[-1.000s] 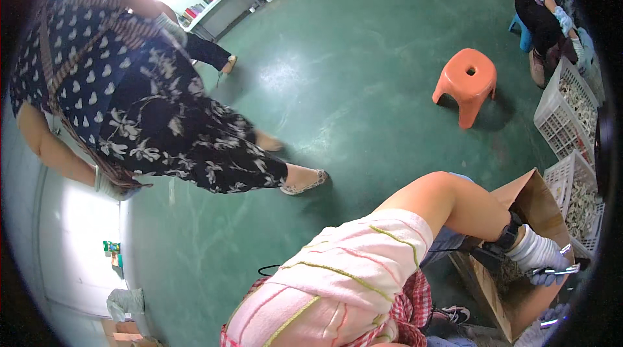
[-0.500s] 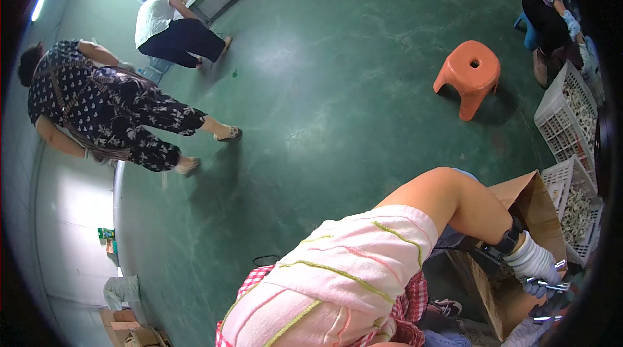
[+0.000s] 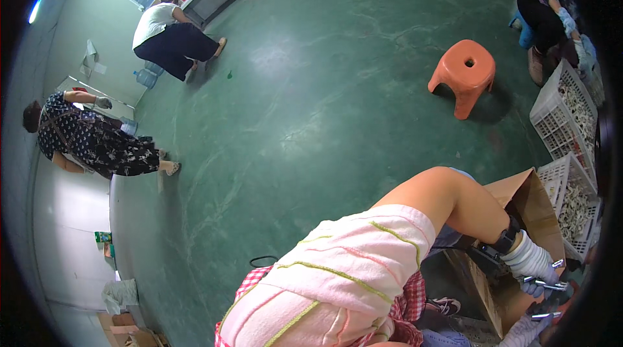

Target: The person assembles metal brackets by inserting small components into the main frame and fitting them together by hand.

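At the right rim, my left hand (image 3: 533, 282) wears a whitish knit glove, with a black band (image 3: 506, 238) at the wrist. Its fingers are curled, and slim shiny metal pieces (image 3: 546, 284) lie across them. Just below is my right hand (image 3: 524, 331), gloved too and cut by the dark rim; another metal piece (image 3: 545, 315) crosses its bent fingers. A blurred reddish-dark shape (image 3: 571, 293) lies between the fingertips; its kind cannot be made out. Both hands are beside an open cardboard box (image 3: 490, 285).
White plastic baskets (image 3: 549, 117) of small pale pieces line the right side, near a seated co-worker (image 3: 544, 13). An orange stool (image 3: 462, 78) stands on the green floor. Two people, one in white (image 3: 156, 21) and one in dark patterned clothes (image 3: 91, 133), are at the left.
The person in dark patterned clothes has moved farther left and turned, one arm now raised. The person in white bends a little lower. My hands stay by the box; the reddish-dark shape shows more between them.
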A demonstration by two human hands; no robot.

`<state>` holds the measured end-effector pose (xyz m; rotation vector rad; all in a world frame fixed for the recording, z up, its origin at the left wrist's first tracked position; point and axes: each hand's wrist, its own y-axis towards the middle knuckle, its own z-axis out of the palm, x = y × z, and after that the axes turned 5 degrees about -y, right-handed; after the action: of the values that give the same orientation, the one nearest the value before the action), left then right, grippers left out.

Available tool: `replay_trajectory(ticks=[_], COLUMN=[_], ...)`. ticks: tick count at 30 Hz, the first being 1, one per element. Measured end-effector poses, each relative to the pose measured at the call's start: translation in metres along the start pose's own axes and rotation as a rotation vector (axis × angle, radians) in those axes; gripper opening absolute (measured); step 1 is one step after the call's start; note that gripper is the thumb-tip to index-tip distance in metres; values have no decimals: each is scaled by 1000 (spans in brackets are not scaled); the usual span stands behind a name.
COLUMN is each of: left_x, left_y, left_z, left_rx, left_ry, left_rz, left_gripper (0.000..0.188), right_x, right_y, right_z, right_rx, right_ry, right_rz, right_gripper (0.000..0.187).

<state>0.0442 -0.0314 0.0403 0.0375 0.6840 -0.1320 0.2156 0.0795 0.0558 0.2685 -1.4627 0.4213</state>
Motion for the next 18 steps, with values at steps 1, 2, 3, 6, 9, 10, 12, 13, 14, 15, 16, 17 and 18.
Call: replay_trajectory(ticks=[1, 2, 3, 6, 9, 10, 12, 13, 14, 15, 16, 17, 18], left_x=[-1, 0, -1, -6, -3, -3, -4, -5, -6, -8, -10, -11, -12], left_y=[-1, 0, 3, 2, 10, 10, 7, 5, 3, 0, -3, -4, -4], left_z=[-2, -6, -4, 3, -1, -1, -1, -1, -1, 1, 3, 3, 3], left_rx=[-5, -24, 7, 29, 1, -9, -23, -30, -37, -31, -22, -15, -14], left_ry=[-10, -10, -26, -9, -15, -18, -18, -25, -33, -31, -40, -50, -49], left_rz=[-11, -13, -24, -35, -52, -63, -75, -67, -59, -62, -59, -55, -56], left_gripper=[26, 26, 26, 25, 24, 24, 24, 24, 23, 23, 23, 22, 22], right_x=[-5, -11, -8, -2, -4, -4, -8, -10, -12, -11, -9, -8, -7], right_y=[3, 7, 6, 5, 8, 9, 11, 12, 13, 12, 11, 10, 9], right_z=[1, 4, 8, 21, 33, 36, 43, 45, 49, 50, 52, 53, 55], right_rx=[17, 32, 32, 57, 114, 130, 168, 186, 205, 217, 231, 243, 261], right_ry=[3, 16, 16, 51, 108, 127, 180, 200, 232, 253, 284, 322, 364], right_rz=[11, 24, 20, 19, 25, 26, 45, 56, 70, 81, 95, 116, 134], right_gripper=[39, 39, 40, 40, 40, 40, 40, 41, 41, 41, 41, 41, 41])
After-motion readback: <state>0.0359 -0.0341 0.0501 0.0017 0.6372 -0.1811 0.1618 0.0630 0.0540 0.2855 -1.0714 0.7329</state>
